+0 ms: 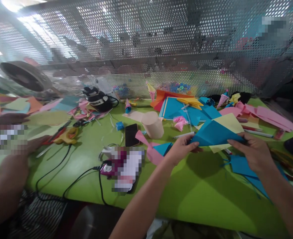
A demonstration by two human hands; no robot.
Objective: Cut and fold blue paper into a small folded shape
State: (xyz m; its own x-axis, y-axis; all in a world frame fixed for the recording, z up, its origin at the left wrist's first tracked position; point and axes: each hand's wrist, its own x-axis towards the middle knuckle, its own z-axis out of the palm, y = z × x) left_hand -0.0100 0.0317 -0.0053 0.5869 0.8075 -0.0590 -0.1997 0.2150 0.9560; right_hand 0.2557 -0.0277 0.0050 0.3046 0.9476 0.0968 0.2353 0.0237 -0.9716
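Note:
A piece of blue paper (pixel 215 132) is stretched between my two hands above the green table. My left hand (pixel 182 147) pinches its left corner between thumb and fingers. On the other side, my right hand (pixel 253 151) grips the right corner. Pale yellow paper (pixel 230 123) shows behind and below the blue one; whether it is held too, I cannot tell. More blue paper (pixel 243 166) lies under my right hand. Pink paper (pixel 154 154) with a blue piece rests just left of my left forearm.
At the left, a co-worker's hand (pixel 35 146) is by yellow-handled scissors (pixel 70 135). A paper roll (pixel 152 124), a black phone (pixel 132 134) and a lit phone (pixel 130 171) with cables stand mid-table. Coloured sheets (pixel 172 108) are stacked before a perforated metal panel (pixel 136 43).

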